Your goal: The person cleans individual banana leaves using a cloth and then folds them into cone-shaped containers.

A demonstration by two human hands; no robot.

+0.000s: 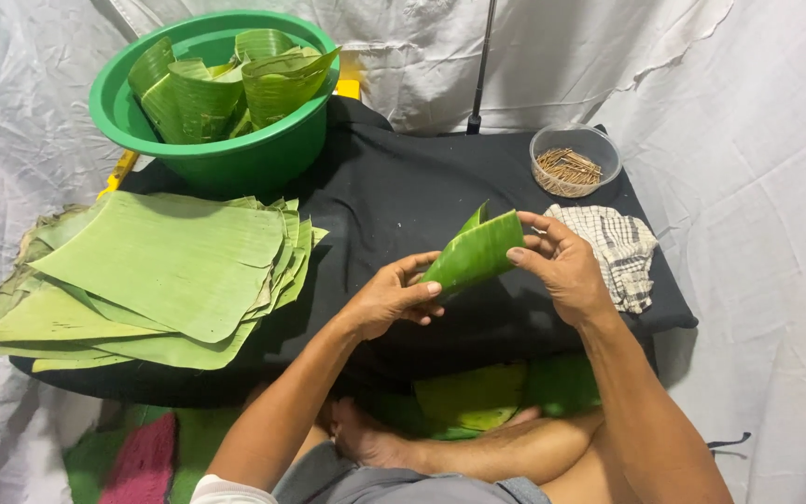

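Head view: we see the left hand [392, 301] and right hand [560, 266] pinching a folded banana leaf [474, 256] over the black table [394, 196].

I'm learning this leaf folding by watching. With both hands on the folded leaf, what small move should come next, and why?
Probably the right hand reaches to the clear bowl of small sticks for one, while the left hand keeps the fold. The folded leaf is pinched at both ends with no stick visible in it, and shaped leaves already sit in the green basin.
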